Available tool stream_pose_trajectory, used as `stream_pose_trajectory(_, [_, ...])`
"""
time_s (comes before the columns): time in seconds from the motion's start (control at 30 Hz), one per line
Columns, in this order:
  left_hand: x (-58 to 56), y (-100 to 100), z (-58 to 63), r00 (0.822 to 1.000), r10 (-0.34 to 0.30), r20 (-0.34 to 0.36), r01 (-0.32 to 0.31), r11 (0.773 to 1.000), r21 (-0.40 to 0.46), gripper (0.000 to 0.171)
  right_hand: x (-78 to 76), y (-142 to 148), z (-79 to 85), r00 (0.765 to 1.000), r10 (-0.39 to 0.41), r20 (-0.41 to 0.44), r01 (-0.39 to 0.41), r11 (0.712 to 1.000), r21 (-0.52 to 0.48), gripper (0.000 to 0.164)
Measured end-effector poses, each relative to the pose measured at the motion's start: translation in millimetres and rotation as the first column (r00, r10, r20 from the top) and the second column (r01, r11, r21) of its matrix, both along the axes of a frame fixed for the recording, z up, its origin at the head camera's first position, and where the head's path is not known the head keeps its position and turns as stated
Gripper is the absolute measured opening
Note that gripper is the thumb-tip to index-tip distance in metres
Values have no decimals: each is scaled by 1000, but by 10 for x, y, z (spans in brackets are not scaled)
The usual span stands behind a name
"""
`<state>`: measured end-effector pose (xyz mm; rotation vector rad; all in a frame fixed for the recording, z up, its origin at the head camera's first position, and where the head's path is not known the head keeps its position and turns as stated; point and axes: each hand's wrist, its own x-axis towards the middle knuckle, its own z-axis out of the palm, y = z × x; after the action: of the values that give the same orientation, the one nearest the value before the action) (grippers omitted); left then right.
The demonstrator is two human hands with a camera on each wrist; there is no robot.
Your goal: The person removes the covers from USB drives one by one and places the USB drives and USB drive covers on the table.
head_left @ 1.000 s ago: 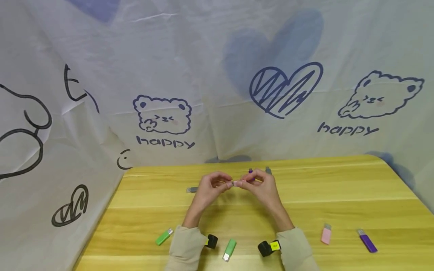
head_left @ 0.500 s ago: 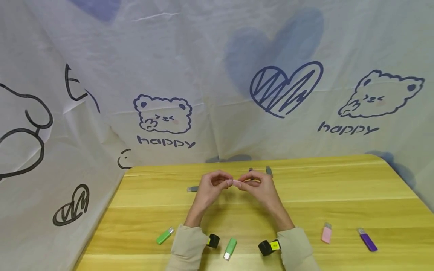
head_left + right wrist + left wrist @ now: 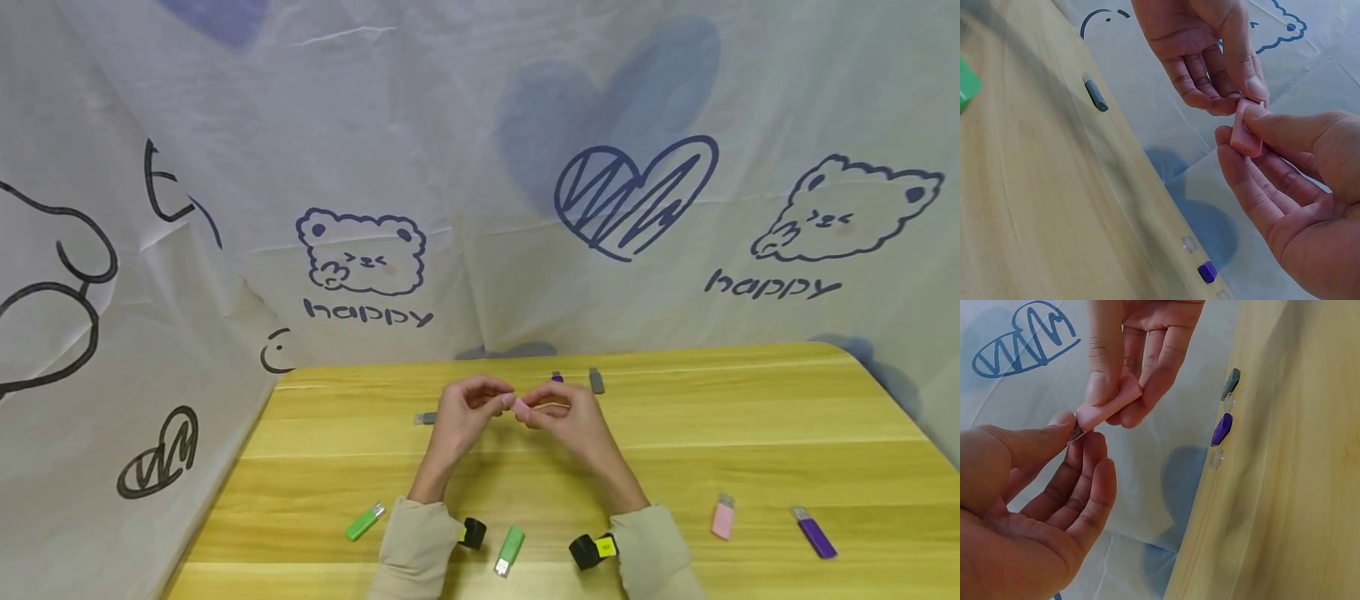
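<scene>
Between both hands, held above the table, is a pink USB stick point(image 3: 1112, 405). My left hand point(image 3: 463, 418) pinches its metal end between thumb and fingertips, which cover most of that end. On the pink body, my right hand point(image 3: 576, 419) presses its thumb against its fingers; in the right wrist view the body point(image 3: 1246, 139) sits tilted in that grip. Whether the metal end carries a cap is hard to tell. Beyond the right hand lies a purple USB stick point(image 3: 1222, 429), partly hidden in the head view. A grey USB stick point(image 3: 430, 418) lies left of the left hand.
Another grey stick point(image 3: 596, 381) lies at the back of the wooden table point(image 3: 787, 417). Two green sticks point(image 3: 365, 522) point(image 3: 509, 550) lie near the front. Toward the right are a pink stick point(image 3: 723, 517) and a purple one point(image 3: 815, 533). A printed cloth point(image 3: 480, 167) hangs behind.
The right hand has shifted slightly lower and left, tilting the pink USB stick so more of its body shows. The left hand keeps its pinch with little movement.
</scene>
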<state>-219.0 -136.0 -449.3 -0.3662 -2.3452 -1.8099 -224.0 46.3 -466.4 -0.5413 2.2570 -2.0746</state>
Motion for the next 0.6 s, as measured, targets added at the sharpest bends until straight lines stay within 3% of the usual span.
stream_pose_trajectory(0.17, [-3, 20, -2, 1000, -28, -9, 28, 999, -20, 13, 9, 30, 6, 1000, 27, 3, -27, 1000, -10, 19])
stream_pose_trajectory(0.6, [13, 52, -21, 1000, -2, -16, 1, 1000, -10, 13, 12, 46, 5, 999, 40, 18, -40, 999, 4, 18])
